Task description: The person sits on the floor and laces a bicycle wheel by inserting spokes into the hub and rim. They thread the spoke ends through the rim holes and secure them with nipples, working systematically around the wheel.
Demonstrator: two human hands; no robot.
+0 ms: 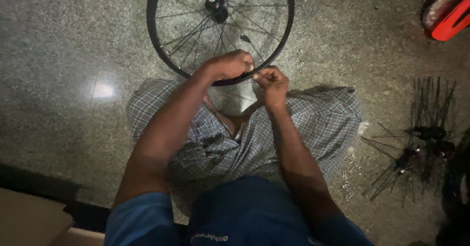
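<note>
A black bicycle wheel rim (pixel 155 39) with thin spokes and a hub (pixel 217 7) lies flat on the speckled stone floor in front of me. My left hand (pixel 229 65) is closed over the near edge of the rim. Just to its right, my right hand (pixel 270 82) has its fingers pinched together at the same stretch of rim; what they pinch is too small to tell. Both forearms reach forward over my lap, which is covered by a checked cloth (pixel 318 123).
Loose spokes and hubs (pixel 416 143) lie scattered on the floor at the right. A red object (pixel 453 13) sits at the top right corner. A pale cardboard piece (pixel 29 219) is at the bottom left.
</note>
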